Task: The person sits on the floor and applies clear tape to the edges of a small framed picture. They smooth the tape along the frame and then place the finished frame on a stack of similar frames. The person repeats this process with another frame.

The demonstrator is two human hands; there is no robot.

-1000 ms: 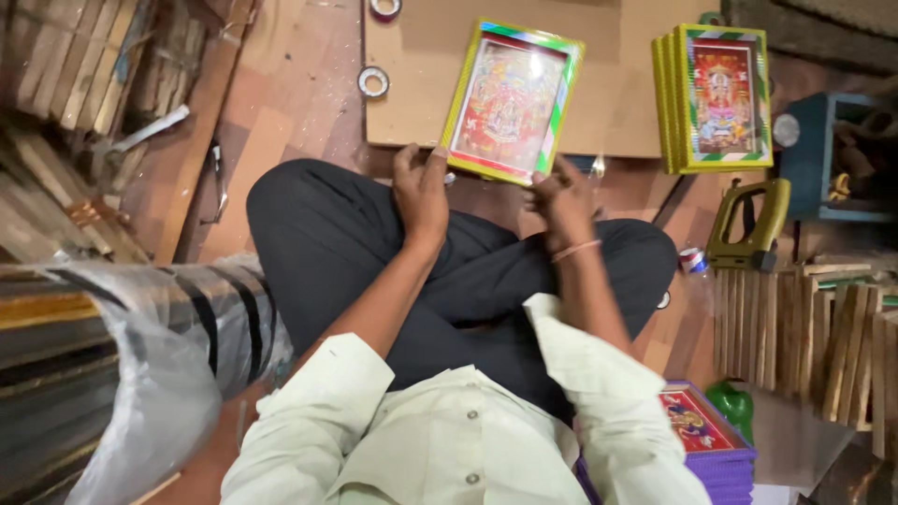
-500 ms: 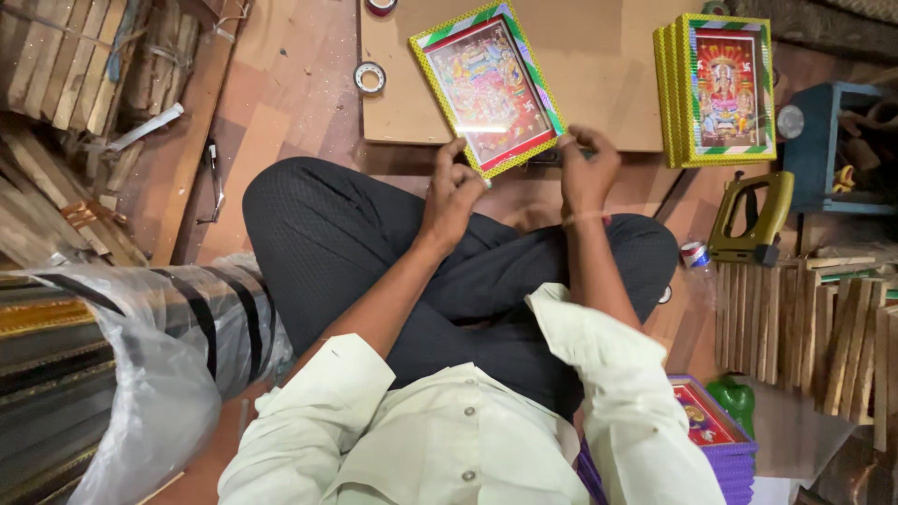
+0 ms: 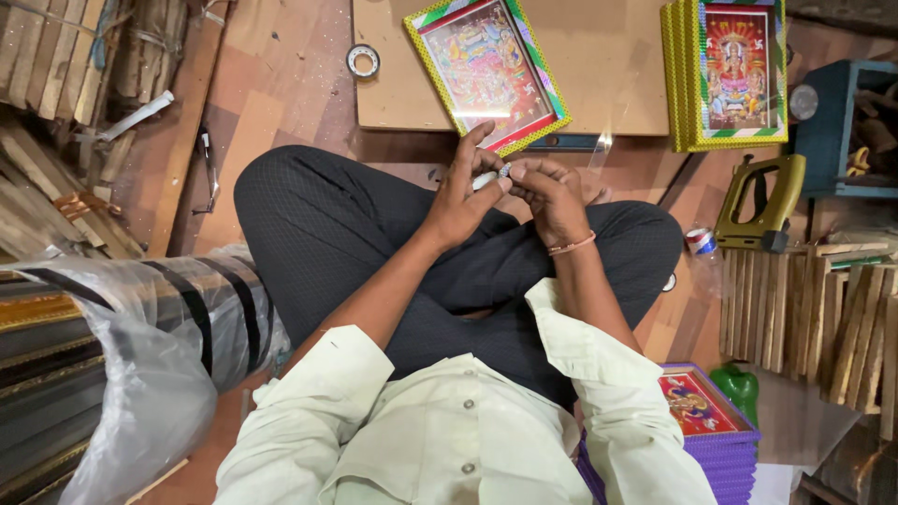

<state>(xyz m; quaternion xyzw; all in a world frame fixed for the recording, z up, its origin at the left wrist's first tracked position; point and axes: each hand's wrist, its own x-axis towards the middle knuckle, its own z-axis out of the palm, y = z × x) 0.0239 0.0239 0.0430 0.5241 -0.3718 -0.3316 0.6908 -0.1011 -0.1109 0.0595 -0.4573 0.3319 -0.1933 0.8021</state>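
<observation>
My left hand and right hand have come together over my crossed legs, fingertips pinched on a small pale object between them; it is too small for me to tell what it is. A second ago both hands held the framed picture up by its lower edge. Now it lies released, flat and slightly turned, on the brown board just beyond my fingers, its near corner almost touching the left hand's fingertips. I judge the frame is set down for a working step and the small piece is being readied for it. Further out to the right stands a stack of matching frames, below it a green hand tool. Out to the left lies a tape roll.
</observation>
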